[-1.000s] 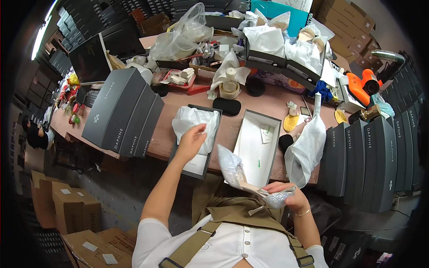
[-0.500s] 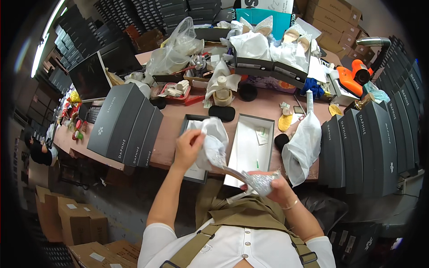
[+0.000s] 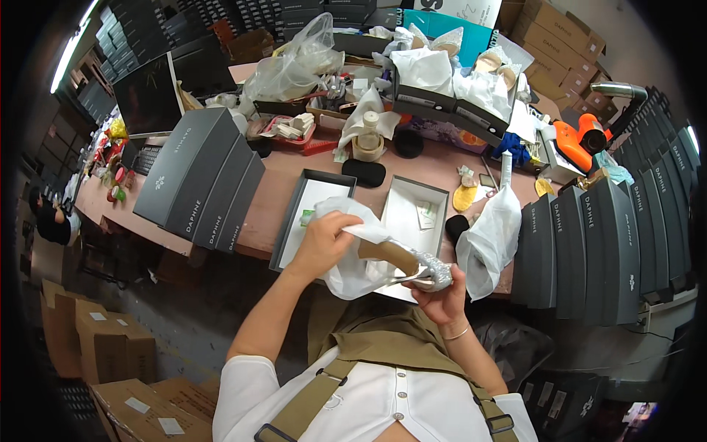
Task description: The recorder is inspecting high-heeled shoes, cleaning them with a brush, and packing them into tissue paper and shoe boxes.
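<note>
The shoe (image 3: 420, 267) is glittery silver, rough and sparkling, with a smooth tan insole; the wrapping sheet (image 3: 353, 265) at its nine o'clock is thin, crinkled white tissue paper; the open box (image 3: 294, 214) is matt grey card; the bench (image 3: 280, 184) is dull reddish-brown, smooth; the bag (image 3: 490, 236) at three o'clock is translucent white plastic, soft and glossy.

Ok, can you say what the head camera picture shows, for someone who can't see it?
A person's right hand holds a glittery silver shoe while the left hand pinches white tissue paper around it. Beyond lie two open grey shoe boxes on a cluttered workbench.
</note>
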Demonstrator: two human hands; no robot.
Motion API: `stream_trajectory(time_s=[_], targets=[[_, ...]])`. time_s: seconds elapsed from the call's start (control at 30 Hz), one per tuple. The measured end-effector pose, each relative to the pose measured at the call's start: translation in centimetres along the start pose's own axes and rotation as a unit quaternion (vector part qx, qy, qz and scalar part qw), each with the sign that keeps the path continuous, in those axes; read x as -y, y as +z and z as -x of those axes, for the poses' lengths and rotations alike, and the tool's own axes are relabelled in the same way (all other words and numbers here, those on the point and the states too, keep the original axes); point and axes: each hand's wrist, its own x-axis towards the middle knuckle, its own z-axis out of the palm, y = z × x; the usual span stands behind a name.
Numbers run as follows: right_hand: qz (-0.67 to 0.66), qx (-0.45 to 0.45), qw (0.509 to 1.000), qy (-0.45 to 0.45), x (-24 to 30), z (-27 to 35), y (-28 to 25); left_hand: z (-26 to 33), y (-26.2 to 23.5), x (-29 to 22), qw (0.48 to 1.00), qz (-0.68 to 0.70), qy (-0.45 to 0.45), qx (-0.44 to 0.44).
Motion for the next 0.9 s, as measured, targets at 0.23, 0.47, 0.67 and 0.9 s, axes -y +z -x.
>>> stream_trajectory(time_s=[0.23,0.47,0.67,0.9], targets=[[-0.178,0.052,0.983,0.007,0.6,1.0,-0.9,-2.4,1.9,-1.6,0.992,0.035,0.115,0.036],[-0.100,-0.008,0.992,-0.076,0.0,0.9,2.5,-0.1,3.9,-6.1,0.992,0.087,0.084,-0.034],[0.132,-0.078,0.973,-0.174,-5.5,-2.0,-1.0,3.0,8.3,-9.2,0.929,0.014,0.353,-0.110],[0.287,-0.042,0.933,-0.212,-2.0,-3.2,2.2,5.2,10.9,-7.2,0.900,0.089,0.426,-0.023]])
